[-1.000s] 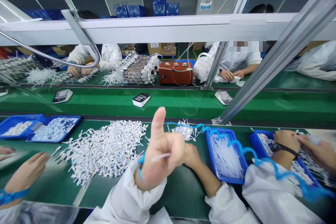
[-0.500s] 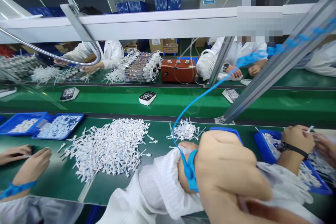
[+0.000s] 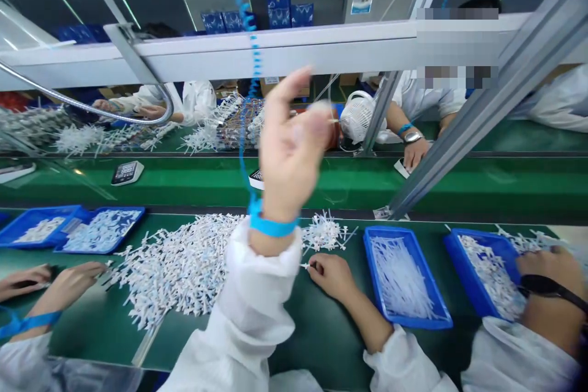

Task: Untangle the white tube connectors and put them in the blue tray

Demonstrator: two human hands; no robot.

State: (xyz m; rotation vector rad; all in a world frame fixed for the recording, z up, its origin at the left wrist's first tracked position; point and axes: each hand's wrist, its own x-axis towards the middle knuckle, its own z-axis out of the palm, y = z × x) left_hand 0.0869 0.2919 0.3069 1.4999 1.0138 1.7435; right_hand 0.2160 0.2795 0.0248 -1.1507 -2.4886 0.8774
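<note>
My left hand is raised in mid-air over the green table, motion-blurred, fingers pinched on what looks like a thin white tube. A blue wrist strap circles that wrist, and its coiled blue cord runs up out of view. My right hand rests on the table mat and pinches a small white plastic part at its fingertips. It lies between the big pile of white parts and a blue tray of thin white tubes. A smaller heap of parts lies just beyond it.
A co-worker's hands work at the pile's left edge, near two blue trays. Another person's hand reaches into a blue tray at the right. Behind runs a green conveyor carrying digital devices; a slanted metal post rises at right.
My left arm has swung up from in front of the camera to raised mid-air, its cord now trailing upward. My right hand has come into view, pinching a part on the table.
</note>
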